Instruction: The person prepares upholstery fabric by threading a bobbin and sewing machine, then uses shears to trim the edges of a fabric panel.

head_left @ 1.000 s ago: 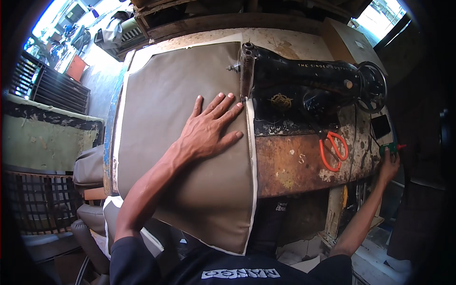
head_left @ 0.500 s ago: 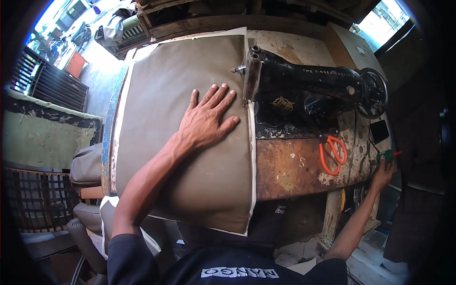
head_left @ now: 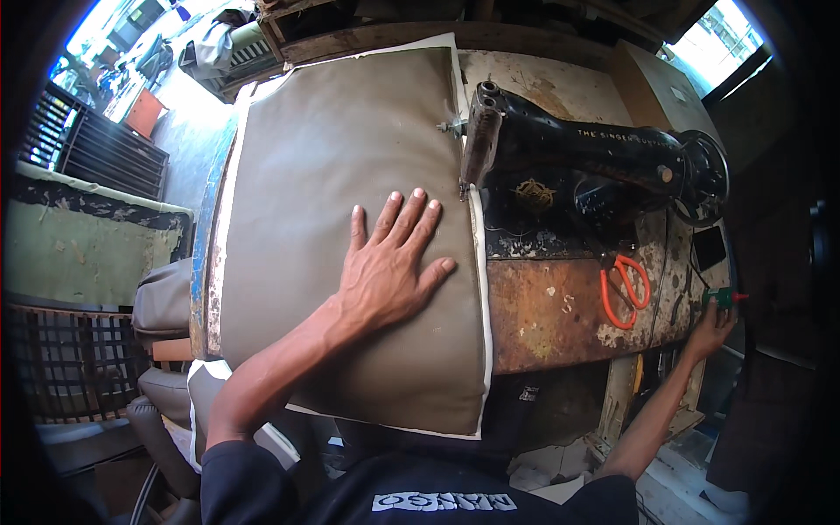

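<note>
A large brown leather-like sheet with a white backing edge covers the left of the sewing table. My left hand lies flat on it with the fingers spread, near its right edge. That edge passes beneath the needle end of a black sewing machine. At the far right of the table, my right hand has its fingers closed against a small green bottle with a red tip. Part of its grip is hidden. Orange-handled scissors rest on the worn tabletop between the machine and my right hand.
A black flat rectangular object lies near the handwheel. Behind the machine stands a cardboard-coloured box. Brown padded pieces are stacked left of the table, near a worn green panel.
My left hand has slid toward me over the sheet. The sheet has shifted slightly away past the needle. My right hand stays at the green bottle; the whole view has shifted a little.
</note>
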Tool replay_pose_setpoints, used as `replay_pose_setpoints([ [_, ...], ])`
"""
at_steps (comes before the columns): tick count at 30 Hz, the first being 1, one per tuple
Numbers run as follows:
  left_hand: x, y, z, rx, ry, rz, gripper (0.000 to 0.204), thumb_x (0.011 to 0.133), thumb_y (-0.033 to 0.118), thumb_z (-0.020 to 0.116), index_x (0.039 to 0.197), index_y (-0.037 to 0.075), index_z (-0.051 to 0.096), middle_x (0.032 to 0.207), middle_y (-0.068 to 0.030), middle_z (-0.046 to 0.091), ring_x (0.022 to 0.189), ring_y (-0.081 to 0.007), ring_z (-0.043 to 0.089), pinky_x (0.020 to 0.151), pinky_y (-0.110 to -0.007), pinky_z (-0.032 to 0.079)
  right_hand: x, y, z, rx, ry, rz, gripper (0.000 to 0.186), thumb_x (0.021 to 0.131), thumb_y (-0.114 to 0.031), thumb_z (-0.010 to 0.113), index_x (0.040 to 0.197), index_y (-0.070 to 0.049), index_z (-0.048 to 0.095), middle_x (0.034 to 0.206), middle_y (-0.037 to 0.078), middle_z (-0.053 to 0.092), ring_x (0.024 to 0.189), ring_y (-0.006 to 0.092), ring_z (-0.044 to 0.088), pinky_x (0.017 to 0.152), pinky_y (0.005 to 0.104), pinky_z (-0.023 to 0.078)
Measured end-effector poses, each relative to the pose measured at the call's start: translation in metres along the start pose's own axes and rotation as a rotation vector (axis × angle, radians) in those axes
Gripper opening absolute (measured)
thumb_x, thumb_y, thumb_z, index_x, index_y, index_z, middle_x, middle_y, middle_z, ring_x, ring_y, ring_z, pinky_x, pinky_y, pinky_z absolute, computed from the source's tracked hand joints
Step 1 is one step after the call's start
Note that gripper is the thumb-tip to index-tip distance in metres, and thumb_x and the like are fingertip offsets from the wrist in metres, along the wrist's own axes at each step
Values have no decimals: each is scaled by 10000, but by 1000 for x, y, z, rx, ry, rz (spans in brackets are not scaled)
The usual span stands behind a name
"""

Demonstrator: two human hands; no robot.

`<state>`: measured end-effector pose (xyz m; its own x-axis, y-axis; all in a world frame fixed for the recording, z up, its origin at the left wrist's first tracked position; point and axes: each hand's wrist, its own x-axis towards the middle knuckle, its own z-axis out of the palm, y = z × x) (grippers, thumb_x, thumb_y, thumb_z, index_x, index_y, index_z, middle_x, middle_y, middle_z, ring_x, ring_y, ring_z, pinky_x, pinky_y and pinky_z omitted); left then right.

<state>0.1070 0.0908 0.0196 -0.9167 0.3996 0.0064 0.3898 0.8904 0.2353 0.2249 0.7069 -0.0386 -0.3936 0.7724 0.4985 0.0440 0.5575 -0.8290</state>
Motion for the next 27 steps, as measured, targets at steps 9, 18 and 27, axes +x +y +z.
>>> replay_pose_setpoints([
  [9, 26, -24, 7, 21, 5, 33, 741, 1018, 551, 490, 1623, 163, 311, 1695, -130, 250, 1580, -342, 175, 1257, -600, 91, 3, -2, -5, -430, -107, 66, 719, 930, -285, 773, 1468, 73, 456, 1306, 218, 666, 1135, 272, 684, 981, 343, 504],
  [18, 57, -35, 7, 2, -7, 58, 757, 1013, 578, 467, 1624, 160, 310, 1708, -106, 225, 1586, -328, 154, 1270, -577, 80, -38, -45, -9, -219, 108, -70, 563, 975, -267, 740, 1370, 85, 545, 1236, 175, 674, 1099, 203, 664, 921, 315, 521],
  [27, 53, -30, 3, 130, 108, 15, 746, 1042, 543, 452, 1610, 81, 311, 1682, -174, 263, 1569, -371, 196, 1263, -580, 104, -316, -272, 47, 146, -995, 44, 430, 925, -204, 788, 1258, 16, 629, 1018, 143, 712, 847, 210, 717, 703, 301, 595],
])
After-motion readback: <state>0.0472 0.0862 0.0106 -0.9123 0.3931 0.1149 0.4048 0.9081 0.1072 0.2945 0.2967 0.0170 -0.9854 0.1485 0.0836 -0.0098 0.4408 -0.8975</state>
